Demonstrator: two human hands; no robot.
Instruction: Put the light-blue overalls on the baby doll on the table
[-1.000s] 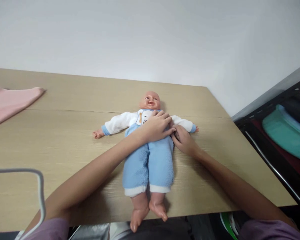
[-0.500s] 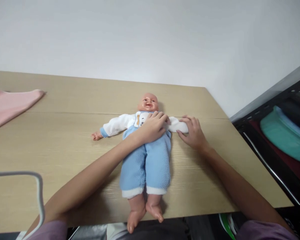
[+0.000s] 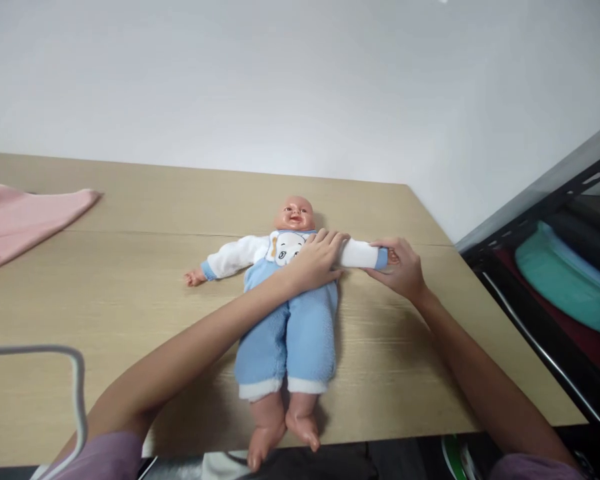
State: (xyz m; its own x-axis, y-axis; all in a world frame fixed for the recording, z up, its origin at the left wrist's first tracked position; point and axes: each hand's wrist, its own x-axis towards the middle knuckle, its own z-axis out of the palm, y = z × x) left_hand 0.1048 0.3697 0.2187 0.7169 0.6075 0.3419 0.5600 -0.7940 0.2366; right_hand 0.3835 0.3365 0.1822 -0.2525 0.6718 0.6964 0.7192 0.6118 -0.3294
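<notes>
A baby doll lies face up on the wooden table, dressed in a white top with a bear face and fuzzy blue trousers. Its bare feet reach the table's front edge. Across the doll's chest and shoulder lies my left hand, its fingers wrapped over the top of the outstretched sleeve. My right hand grips the blue cuff at the end of that same white sleeve, with the doll's small hand showing between thumb and fingers. The other doll arm rests stretched out on the table.
A pink cloth lies at the table's far left. At the lower left a grey cable or bar bends in front of the table. Beside the table on the right, a dark rack holds folded teal fabric.
My right hand has slid outward along the sleeve, and the blue cuff and doll's hand now show. My left hand has shifted slightly toward the sleeve's shoulder end.
</notes>
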